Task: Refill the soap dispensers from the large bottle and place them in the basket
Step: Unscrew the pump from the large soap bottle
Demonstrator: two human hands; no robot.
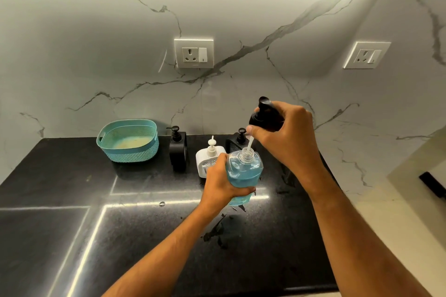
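Observation:
My left hand (220,182) grips a clear large bottle (246,171) of blue soap, held above the black counter with its neck uncapped. My right hand (287,132) holds the bottle's black pump head (264,113) just above the neck; its white tube (249,144) still dips into the opening. Behind stand a black dispenser (178,150), a white dispenser (208,159) partly hidden by my left hand, and another black dispenser (237,141) behind the bottle. A teal basket (128,140) sits at the back left.
The black counter (149,224) has wet smears and droplets in front of the bottle. A marble backsplash with two wall sockets (194,53) rises behind. The counter's right edge (330,171) lies near my right forearm.

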